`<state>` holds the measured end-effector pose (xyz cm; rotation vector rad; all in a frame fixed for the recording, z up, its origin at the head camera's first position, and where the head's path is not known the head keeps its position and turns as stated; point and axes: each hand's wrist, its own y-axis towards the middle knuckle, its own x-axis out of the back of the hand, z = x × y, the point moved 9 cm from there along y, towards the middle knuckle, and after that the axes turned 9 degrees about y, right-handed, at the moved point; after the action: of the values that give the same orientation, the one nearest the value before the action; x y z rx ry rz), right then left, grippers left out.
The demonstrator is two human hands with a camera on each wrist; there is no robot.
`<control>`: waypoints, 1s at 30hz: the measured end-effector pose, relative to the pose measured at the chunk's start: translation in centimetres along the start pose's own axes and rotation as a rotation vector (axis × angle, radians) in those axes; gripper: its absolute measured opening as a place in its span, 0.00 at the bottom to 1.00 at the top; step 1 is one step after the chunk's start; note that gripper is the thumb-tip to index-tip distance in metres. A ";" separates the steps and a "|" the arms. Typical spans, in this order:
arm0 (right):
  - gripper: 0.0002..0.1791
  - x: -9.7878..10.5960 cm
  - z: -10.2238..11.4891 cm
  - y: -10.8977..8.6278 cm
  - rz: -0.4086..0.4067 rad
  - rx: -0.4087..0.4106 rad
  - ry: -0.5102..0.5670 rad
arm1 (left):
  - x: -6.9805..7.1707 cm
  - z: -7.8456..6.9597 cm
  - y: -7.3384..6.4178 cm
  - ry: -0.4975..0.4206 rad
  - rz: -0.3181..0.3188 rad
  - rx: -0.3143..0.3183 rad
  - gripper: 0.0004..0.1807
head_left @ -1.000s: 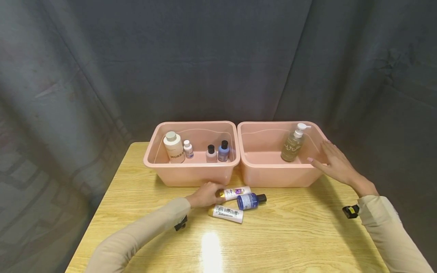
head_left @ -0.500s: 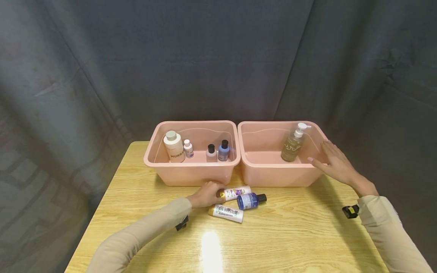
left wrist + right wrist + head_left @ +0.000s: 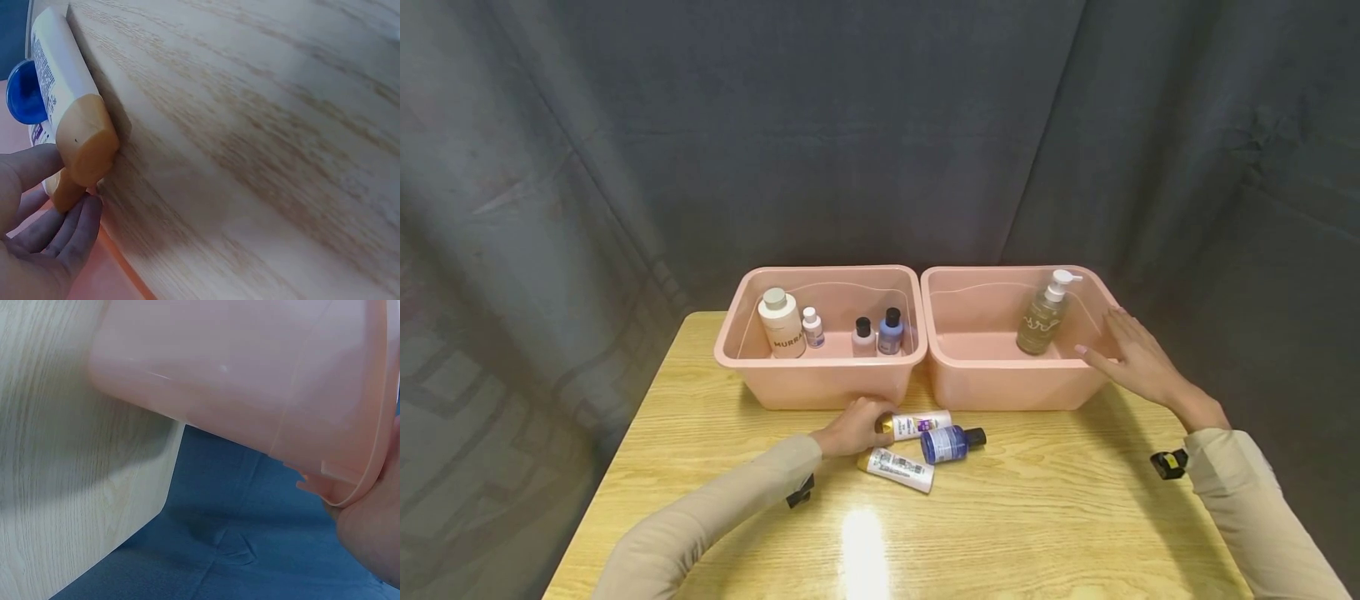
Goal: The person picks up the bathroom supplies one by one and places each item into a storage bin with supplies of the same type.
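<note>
My left hand (image 3: 853, 427) holds the gold cap end of a white squeeze tube (image 3: 917, 424) that lies on the table in front of the left bin. In the left wrist view the thumb and fingers stand around that tube's gold cap (image 3: 65, 192). A second white tube with a gold cap (image 3: 901, 471) lies nearer, back label up. Against the far tube lies a blue bottle with a black cap (image 3: 945, 444). My right hand (image 3: 1138, 354) rests on the right rim of the right pink bin (image 3: 1022, 387), fingers extended. In the right wrist view only part of it shows.
The left pink bin (image 3: 827, 385) holds a large white bottle (image 3: 782, 325), a small white bottle (image 3: 813, 328) and two black-capped bottles. A pump bottle (image 3: 1042, 321) stands in the right bin. Both bins sit side by side at the wooden table's (image 3: 1015, 517) back, before a grey curtain.
</note>
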<state>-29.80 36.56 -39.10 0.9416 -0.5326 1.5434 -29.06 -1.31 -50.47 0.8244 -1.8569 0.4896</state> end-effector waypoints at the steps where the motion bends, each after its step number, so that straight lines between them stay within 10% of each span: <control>1: 0.49 0.0 0.0 0.0 0.000 0.001 0.001 | 0.0 0.0 0.0 -0.008 0.004 0.003 0.22; 17: 0.50 -0.2 -0.4 0.0 0.017 -0.029 0.012 | 1.0 -0.2 -0.3 -0.053 -0.039 -0.022 0.21; 30: 0.49 -0.2 -0.3 0.0 0.018 -0.027 0.011 | 3.1 -1.5 -0.5 -0.058 -0.201 -0.140 0.19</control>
<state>-29.85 36.73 -39.42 0.9092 -0.5546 1.5533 -28.57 -1.63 -47.05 0.9261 -1.8148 0.2096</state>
